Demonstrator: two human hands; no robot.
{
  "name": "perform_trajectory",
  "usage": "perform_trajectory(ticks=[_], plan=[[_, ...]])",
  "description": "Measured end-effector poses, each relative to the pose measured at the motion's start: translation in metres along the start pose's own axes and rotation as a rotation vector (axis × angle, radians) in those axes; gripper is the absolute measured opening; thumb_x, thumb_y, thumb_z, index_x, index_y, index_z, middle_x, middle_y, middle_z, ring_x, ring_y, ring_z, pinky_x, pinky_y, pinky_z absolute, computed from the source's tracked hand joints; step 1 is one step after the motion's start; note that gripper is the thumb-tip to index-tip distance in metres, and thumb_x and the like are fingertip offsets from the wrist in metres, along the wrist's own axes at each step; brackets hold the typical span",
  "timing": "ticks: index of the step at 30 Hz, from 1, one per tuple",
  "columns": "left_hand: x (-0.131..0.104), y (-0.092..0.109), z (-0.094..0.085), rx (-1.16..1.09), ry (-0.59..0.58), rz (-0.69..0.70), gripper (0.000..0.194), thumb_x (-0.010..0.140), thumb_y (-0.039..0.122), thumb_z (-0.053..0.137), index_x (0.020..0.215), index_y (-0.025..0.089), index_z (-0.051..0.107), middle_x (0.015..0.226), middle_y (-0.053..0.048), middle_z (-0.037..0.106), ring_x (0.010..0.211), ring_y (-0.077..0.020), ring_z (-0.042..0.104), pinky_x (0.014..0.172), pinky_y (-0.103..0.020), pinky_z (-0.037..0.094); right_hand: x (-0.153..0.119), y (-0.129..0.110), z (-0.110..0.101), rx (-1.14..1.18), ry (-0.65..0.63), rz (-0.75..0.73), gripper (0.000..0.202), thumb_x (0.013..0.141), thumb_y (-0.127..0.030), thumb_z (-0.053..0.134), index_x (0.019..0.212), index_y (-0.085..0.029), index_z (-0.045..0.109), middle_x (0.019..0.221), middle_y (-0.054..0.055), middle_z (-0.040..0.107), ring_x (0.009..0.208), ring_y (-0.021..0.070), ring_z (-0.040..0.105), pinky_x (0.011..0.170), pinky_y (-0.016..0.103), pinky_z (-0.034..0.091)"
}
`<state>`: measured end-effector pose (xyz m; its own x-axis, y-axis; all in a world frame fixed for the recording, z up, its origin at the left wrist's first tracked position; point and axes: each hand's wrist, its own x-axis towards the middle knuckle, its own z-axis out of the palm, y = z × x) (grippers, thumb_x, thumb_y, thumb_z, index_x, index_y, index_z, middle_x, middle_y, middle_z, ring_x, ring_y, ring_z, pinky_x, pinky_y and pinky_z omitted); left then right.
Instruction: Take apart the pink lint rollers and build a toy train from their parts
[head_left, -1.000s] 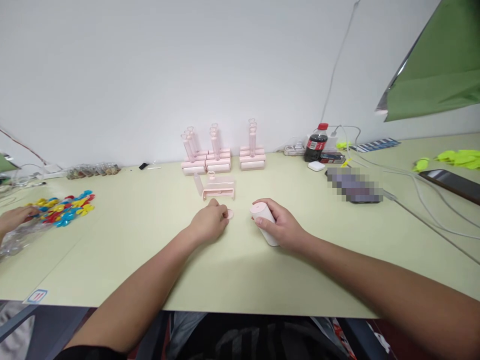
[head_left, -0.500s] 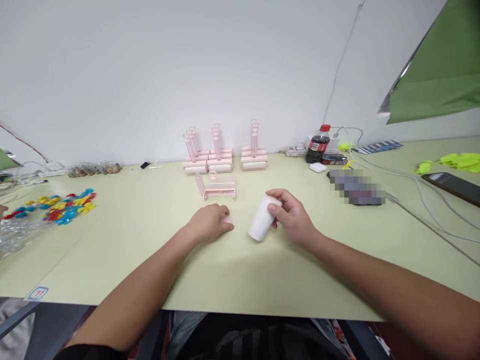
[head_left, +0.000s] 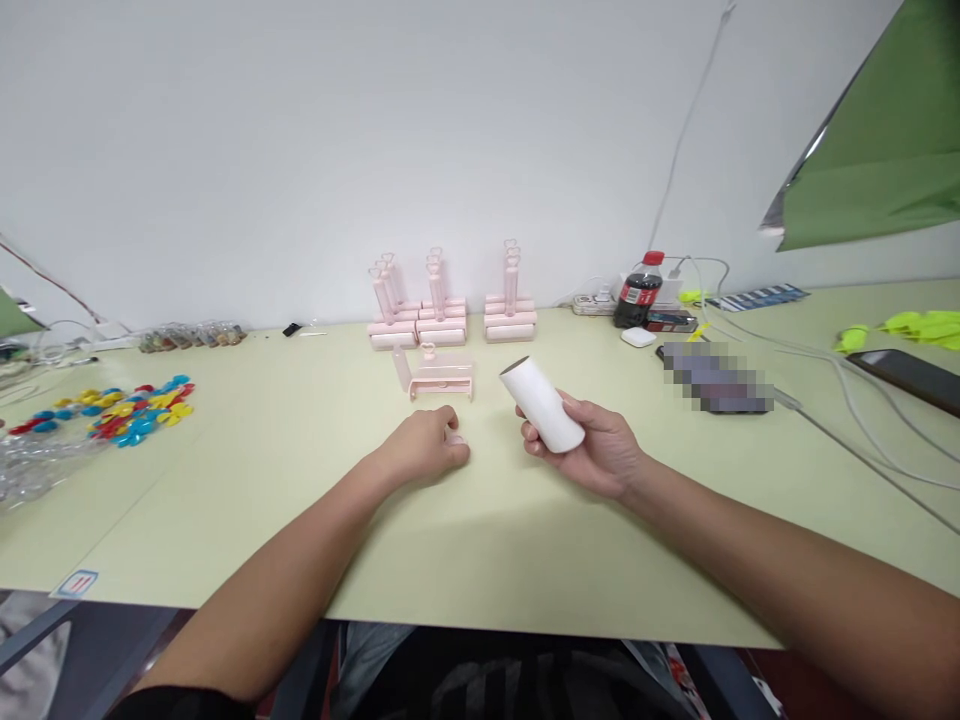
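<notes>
My right hand [head_left: 592, 445] is closed around a white lint-roller refill [head_left: 545, 405], lifted above the table and tilted with its open end up and to the left. On the table, my left hand [head_left: 427, 445] has its fingers curled about a small pale pink piece [head_left: 454, 437], mostly hidden by the fingers. Just beyond it lie a pink roller frame [head_left: 441, 388], a clear pink cover [head_left: 450, 364] and a pale pink handle [head_left: 403, 368].
Several pink lint rollers [head_left: 510, 325] stand by the wall. To the right are a cola bottle [head_left: 639, 292], a white case [head_left: 638, 338], a blurred phone [head_left: 716, 378] and cables [head_left: 847, 400]. Colourful plastic pieces [head_left: 142, 410] and clear bags [head_left: 45, 465] lie on the left.
My right hand has turned the refill, so its upper end now leans left instead of right and the hollow end shows. My left hand has stayed nearly still.
</notes>
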<state>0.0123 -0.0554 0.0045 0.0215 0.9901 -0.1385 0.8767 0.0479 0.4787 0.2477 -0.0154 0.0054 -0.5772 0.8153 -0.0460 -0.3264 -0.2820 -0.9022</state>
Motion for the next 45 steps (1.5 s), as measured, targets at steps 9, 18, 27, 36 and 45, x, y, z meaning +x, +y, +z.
perform_trajectory(ticks=[9,18,27,36,45], plan=[[-0.003,0.000,-0.003,-0.043,-0.049,0.029,0.024,0.076,0.044,0.057,0.085,0.022,0.064,0.077,-0.001,0.067,0.063,-0.0165,0.059,0.052,-0.026,0.039,0.000,0.004,-0.003,-0.019,-0.102,-0.028,0.043,0.076,-0.057,0.057,0.103,-0.024,0.055,0.091,0.007,0.061,0.068,0.0189,0.053,0.059,0.034,0.044],[0.000,0.001,0.001,-0.159,0.022,0.026,0.048,0.080,0.046,0.056,0.122,0.024,0.063,0.077,-0.001,0.066,0.066,-0.0170,0.060,0.057,-0.026,0.043,-0.009,0.005,0.000,-0.221,-0.231,-0.093,0.054,0.068,-0.052,0.077,0.110,-0.024,0.058,0.101,0.007,0.063,0.081,0.0191,0.061,0.069,0.031,0.048],[-0.003,0.007,0.001,-0.201,-0.005,0.037,0.028,0.072,0.047,0.065,0.075,0.019,0.063,0.065,0.001,0.059,0.056,-0.0135,0.051,0.048,-0.024,0.034,0.000,0.025,-0.009,-0.586,-0.154,-0.308,0.042,0.074,-0.036,0.074,0.107,-0.021,0.053,0.099,0.006,0.059,0.094,0.0223,0.058,0.083,0.037,0.046],[0.003,0.006,0.005,-0.303,0.171,0.140,0.035,0.074,0.048,0.066,0.064,0.019,0.050,0.060,0.004,0.052,0.054,-0.0105,0.046,0.048,-0.022,0.032,0.002,0.030,-0.009,-0.575,-0.137,-0.233,0.041,0.076,-0.040,0.072,0.105,-0.020,0.051,0.090,0.002,0.055,0.080,0.0176,0.053,0.069,0.030,0.043],[-0.003,0.012,0.013,-0.641,0.325,0.450,0.025,0.086,0.042,0.061,0.092,0.018,0.060,0.082,-0.002,0.062,0.067,-0.0112,0.058,0.054,-0.022,0.047,0.000,0.031,-0.006,-0.604,-0.197,-0.226,0.046,0.077,-0.042,0.070,0.112,-0.017,0.055,0.083,0.000,0.051,0.070,0.0132,0.045,0.061,0.025,0.037]])
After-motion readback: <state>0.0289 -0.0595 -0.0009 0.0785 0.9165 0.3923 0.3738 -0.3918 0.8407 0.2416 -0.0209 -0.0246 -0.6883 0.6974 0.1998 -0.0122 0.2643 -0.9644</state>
